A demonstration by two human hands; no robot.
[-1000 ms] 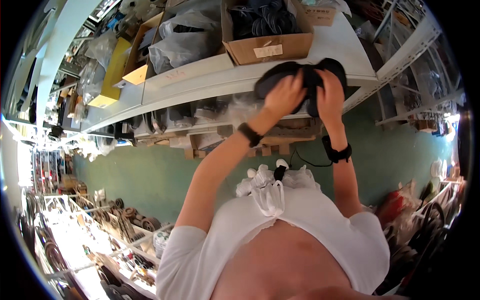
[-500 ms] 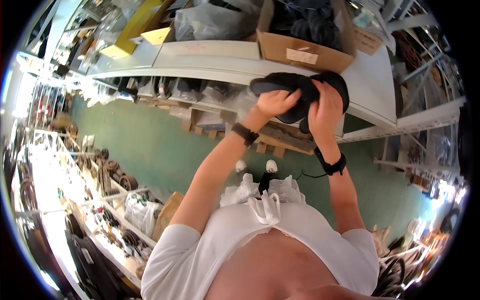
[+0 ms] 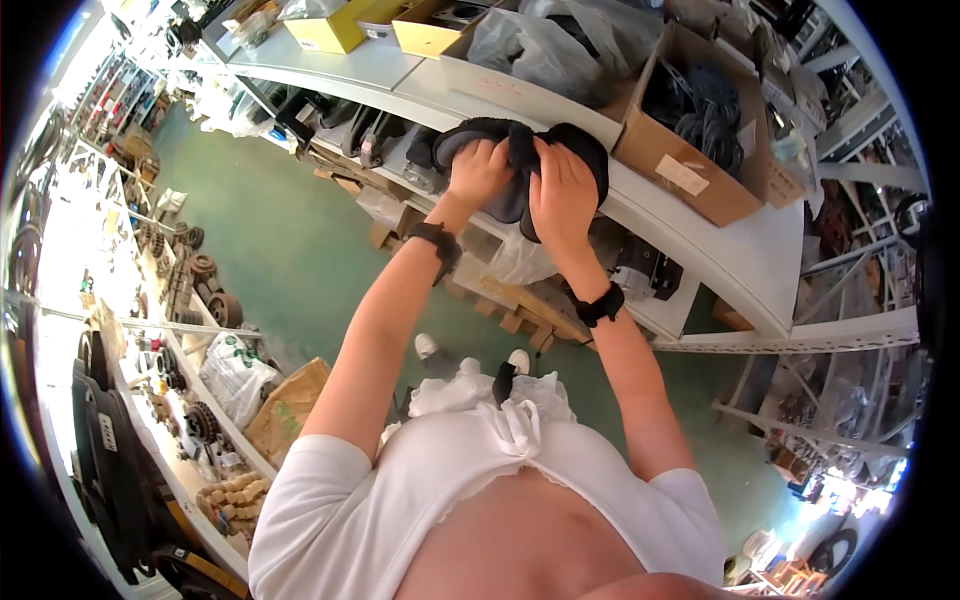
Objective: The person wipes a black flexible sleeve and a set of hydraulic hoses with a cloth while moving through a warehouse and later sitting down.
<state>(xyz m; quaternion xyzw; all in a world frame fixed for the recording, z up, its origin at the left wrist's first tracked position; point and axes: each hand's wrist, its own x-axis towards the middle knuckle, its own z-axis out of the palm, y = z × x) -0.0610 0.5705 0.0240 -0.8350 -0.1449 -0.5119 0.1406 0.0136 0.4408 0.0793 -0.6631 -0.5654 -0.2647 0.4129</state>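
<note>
1. The green floor [image 3: 260,240] shows left of the arms and below them.
2. One white shelf [image 3: 765,235] slants down to the right; half a second ago its front edge ran closer to level.
3. One open cardboard box [image 3: 715,195] of dark loops stands on it, right of the hands; earlier it was straight behind them.
4. One plastic bag [image 3: 525,55] lies left of that box, with two yellow-fronted boxes [image 3: 335,32] farther left.
5. One black bundle [image 3: 522,148] is at the shelf's front edge; whether they touch, I cannot tell.
6. Two hands, the left hand [image 3: 478,170] and right hand [image 3: 562,195], each keep their grip closed on the bundle, as before.
7. Two white shoes [image 3: 519,362] stand below.
8. Two dark wristbands [image 3: 600,305], one per arm.
</note>
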